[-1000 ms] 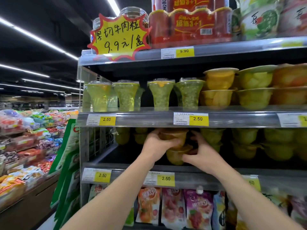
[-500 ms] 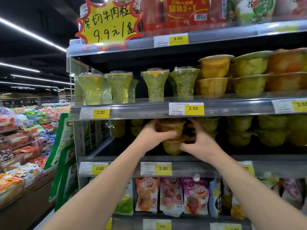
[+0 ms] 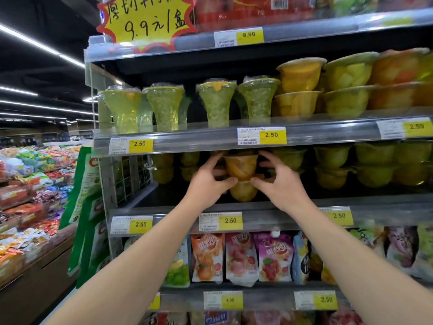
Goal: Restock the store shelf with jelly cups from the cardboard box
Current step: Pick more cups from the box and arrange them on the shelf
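On a store shelf (image 3: 375,202), both hands, left hand (image 3: 207,184) and right hand (image 3: 280,184), are gripping an orange jelly cup (image 3: 241,166) sitting atop another cup (image 3: 243,191).

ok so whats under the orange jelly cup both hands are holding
Another yellowish jelly cup sits directly under the orange jelly cup, on the shelf. Left hand and right hand hide its rim.

you are in a retail shop: tiered shelves (image 3: 257,139) carry yellow price tags (image 3: 271,135), a handwritten price sign (image 3: 150,19), packaged goods, ceiling strip lights (image 3: 35,41)
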`<state>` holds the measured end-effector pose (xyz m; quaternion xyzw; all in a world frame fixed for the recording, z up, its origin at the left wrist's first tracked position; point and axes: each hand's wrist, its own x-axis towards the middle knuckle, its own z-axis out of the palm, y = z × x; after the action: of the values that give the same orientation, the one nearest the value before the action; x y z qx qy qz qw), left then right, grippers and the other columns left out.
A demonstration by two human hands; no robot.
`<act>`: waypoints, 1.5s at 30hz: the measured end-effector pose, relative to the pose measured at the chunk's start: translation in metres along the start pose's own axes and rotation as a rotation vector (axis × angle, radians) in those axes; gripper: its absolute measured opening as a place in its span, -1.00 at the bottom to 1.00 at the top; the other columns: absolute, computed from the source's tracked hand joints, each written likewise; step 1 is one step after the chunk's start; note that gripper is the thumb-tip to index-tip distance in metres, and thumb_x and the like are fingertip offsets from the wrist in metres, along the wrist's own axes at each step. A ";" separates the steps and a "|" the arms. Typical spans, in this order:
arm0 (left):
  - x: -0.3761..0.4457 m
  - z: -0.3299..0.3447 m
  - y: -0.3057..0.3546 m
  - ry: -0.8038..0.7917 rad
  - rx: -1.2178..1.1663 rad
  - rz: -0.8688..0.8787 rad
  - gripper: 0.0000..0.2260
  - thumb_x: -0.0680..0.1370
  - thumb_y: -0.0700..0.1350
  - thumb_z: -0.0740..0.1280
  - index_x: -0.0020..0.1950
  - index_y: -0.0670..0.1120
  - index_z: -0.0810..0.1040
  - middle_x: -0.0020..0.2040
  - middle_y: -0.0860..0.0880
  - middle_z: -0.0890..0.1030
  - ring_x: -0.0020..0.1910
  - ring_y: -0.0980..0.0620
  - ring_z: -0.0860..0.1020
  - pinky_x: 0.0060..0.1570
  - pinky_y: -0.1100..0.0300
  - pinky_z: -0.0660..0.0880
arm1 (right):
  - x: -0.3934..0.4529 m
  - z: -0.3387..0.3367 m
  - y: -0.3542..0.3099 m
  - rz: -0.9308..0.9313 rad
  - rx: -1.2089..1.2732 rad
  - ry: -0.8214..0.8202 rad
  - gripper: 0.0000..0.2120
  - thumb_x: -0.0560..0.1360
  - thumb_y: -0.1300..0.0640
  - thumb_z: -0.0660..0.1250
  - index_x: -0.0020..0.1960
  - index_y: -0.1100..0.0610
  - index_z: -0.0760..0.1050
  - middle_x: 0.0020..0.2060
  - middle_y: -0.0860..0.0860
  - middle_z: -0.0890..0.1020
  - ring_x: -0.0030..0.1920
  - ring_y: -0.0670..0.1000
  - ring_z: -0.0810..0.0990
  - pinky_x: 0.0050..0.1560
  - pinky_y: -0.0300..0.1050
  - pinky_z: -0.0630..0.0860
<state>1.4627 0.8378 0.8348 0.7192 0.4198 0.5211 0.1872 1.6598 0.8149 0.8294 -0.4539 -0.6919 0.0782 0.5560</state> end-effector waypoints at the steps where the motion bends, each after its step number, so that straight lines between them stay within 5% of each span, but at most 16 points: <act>1: 0.004 0.002 -0.002 -0.007 -0.006 -0.010 -0.30 0.46 -0.06 0.52 0.51 0.19 0.28 0.08 0.05 0.65 0.08 0.07 0.64 0.04 -0.05 0.64 | 0.003 0.001 0.001 0.009 -0.015 -0.006 -0.34 0.45 0.08 0.50 0.47 -0.12 0.32 0.11 -0.11 0.54 0.07 0.00 0.61 0.12 -0.18 0.48; 8: 0.022 0.007 -0.002 -0.062 -0.073 -0.111 -0.26 0.50 -0.14 0.49 0.58 0.10 0.19 0.09 -0.03 0.64 0.06 0.02 0.63 0.04 -0.03 0.64 | 0.018 0.013 0.001 0.056 -0.119 -0.026 -0.34 0.51 0.15 0.44 0.52 0.01 0.24 0.17 0.05 0.58 0.14 0.01 0.54 0.00 -0.24 0.35; 15: 0.031 0.009 -0.009 -0.081 -0.075 -0.144 -0.26 0.50 -0.16 0.49 0.57 0.10 0.20 0.12 -0.06 0.63 0.09 -0.01 0.62 0.05 -0.02 0.64 | 0.024 0.023 0.003 0.132 -0.134 -0.013 -0.34 0.53 0.18 0.40 0.54 0.00 0.19 0.04 0.04 0.59 -0.02 0.00 0.52 -0.05 -0.22 0.35; 30: 0.051 0.019 -0.024 -0.075 -0.074 -0.128 -0.30 0.44 -0.14 0.53 0.50 0.09 0.29 0.09 -0.09 0.65 0.07 -0.07 0.64 0.03 -0.09 0.64 | 0.036 0.034 0.001 0.243 -0.219 0.037 -0.36 0.54 0.23 0.36 0.54 0.00 0.20 -0.02 0.02 0.60 0.06 0.12 0.60 0.00 -0.15 0.45; 38: 0.047 0.023 -0.014 -0.087 -0.039 -0.131 -0.30 0.46 -0.12 0.52 0.52 0.06 0.27 0.22 -0.08 0.62 0.18 -0.08 0.59 0.19 -0.11 0.56 | 0.002 0.026 -0.009 0.154 -0.335 0.101 -0.32 0.48 0.13 0.42 0.52 0.05 0.20 0.18 0.20 0.58 0.12 0.30 0.57 0.02 0.07 0.56; 45: 0.021 0.002 0.008 -0.044 0.045 -0.134 -0.28 0.48 -0.04 0.51 0.56 0.02 0.23 0.34 -0.04 0.55 0.33 -0.02 0.51 0.29 -0.01 0.48 | -0.037 0.004 -0.017 0.211 -0.403 0.077 -0.50 0.52 0.07 0.36 0.42 0.04 0.29 0.27 0.10 0.50 0.26 0.19 0.48 0.17 0.02 0.44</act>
<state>1.4698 0.8508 0.8522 0.7048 0.4743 0.4819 0.2148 1.6461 0.7799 0.8129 -0.6285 -0.6203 -0.0213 0.4688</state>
